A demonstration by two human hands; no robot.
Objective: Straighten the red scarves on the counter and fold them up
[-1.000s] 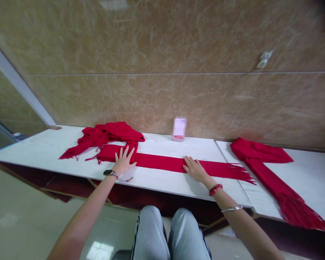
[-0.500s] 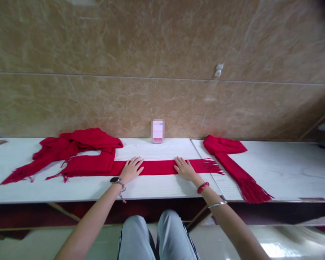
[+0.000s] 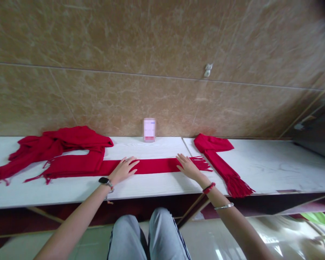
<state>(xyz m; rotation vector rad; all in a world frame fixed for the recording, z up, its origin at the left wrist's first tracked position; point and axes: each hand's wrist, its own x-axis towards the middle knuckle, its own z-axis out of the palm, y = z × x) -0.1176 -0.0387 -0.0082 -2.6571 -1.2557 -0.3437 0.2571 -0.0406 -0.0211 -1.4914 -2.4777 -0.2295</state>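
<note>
A long red scarf [image 3: 154,165] lies flat along the white tabletop [image 3: 157,182], its fringe at the right end. My left hand [image 3: 123,169] rests flat and open on the scarf left of its middle, a dark watch on the wrist. My right hand [image 3: 188,167] lies open on the scarf near the fringed end, a red band and a thin bangle on that arm. The scarf's left part is folded back on itself beside a bunched red scarf [image 3: 62,142].
Another red scarf [image 3: 219,159] lies on the adjoining white table [image 3: 281,169] at the right. A small pink card [image 3: 149,129] stands against the brown marble wall. My knees in grey trousers [image 3: 148,234] show below the table edge.
The view has swung to the right. Both my hands have slid rightward along the scarf, the right one reaching its fringed end. They stay flat on the cloth.
</note>
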